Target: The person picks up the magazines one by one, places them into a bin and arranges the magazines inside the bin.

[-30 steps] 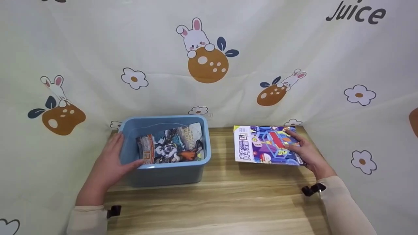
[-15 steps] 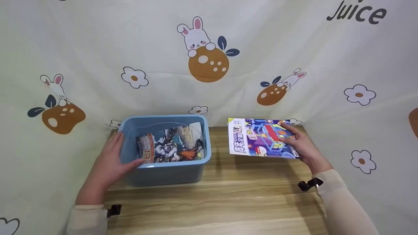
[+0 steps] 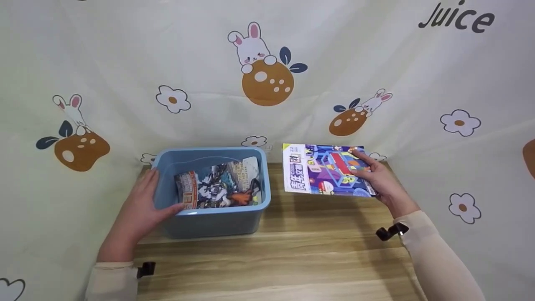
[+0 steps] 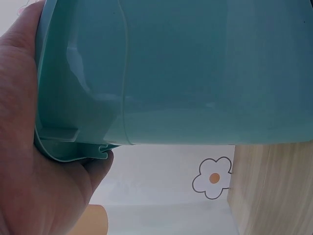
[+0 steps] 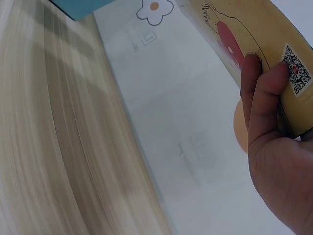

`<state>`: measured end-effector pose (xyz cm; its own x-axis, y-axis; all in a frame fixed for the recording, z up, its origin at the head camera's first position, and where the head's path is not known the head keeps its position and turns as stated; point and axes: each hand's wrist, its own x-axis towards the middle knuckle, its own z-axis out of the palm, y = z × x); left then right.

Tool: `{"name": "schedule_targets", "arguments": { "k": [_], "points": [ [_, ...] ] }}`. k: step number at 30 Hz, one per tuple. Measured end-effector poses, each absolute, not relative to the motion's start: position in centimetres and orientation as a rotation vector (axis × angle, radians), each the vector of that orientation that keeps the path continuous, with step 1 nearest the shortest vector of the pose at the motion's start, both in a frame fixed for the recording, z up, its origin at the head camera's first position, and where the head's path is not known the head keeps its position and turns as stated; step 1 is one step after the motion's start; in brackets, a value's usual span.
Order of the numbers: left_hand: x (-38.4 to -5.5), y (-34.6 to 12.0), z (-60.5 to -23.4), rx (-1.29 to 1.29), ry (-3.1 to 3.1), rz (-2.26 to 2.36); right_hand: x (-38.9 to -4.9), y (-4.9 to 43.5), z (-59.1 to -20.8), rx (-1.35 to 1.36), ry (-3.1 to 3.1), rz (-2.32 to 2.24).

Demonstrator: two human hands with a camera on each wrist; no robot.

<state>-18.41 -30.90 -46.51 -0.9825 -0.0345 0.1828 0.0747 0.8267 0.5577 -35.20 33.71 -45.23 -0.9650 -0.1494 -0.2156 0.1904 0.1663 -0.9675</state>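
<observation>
A blue plastic bin [image 3: 211, 223] stands on the table at the left of the head view. Inside it lies a magazine [image 3: 215, 188] with a dark, illustrated cover. My left hand [image 3: 140, 209] grips the bin's left side at the near corner. The left wrist view has the hand [image 4: 24, 147] around the rim, a fingertip curled under it. Right of the bin, my right hand [image 3: 386, 182] pinches a purple magazine [image 3: 322, 171] by its right edge, thumb on top. From below, the right wrist view shows curled fingers against its yellow-brown back cover [image 5: 274, 29].
A wood-grain table [image 3: 267, 267] lies under everything. White cloth [image 3: 200, 125] printed with rabbits, fruit and flowers hangs behind and at both sides. Dark mounts [image 3: 146, 269] sit at both cuffs. The magazine casts a shadow on the wood.
The purple magazine, held in my right hand, has risen and shifted left toward the bin. My left hand and the bin have stayed in place.
</observation>
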Motion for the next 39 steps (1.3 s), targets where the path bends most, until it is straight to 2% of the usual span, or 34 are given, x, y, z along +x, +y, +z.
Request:
{"name": "schedule_targets", "arguments": {
  "k": [8, 16, 39],
  "points": [
    [-18.4, -30.8, -46.4, -0.010, -2.832, -0.870, -35.0, 31.9, -43.9, 0.071, 2.189, -1.850],
    [-18.4, -30.9, -46.5, -0.044, -2.819, -0.863, -35.1, 29.8, -43.8, -0.078, 2.157, -1.926],
    [-18.3, -30.8, -46.4, -0.007, -2.833, -0.870, -35.4, 23.0, -42.7, -0.164, 2.117, -1.917]
  ]
}}
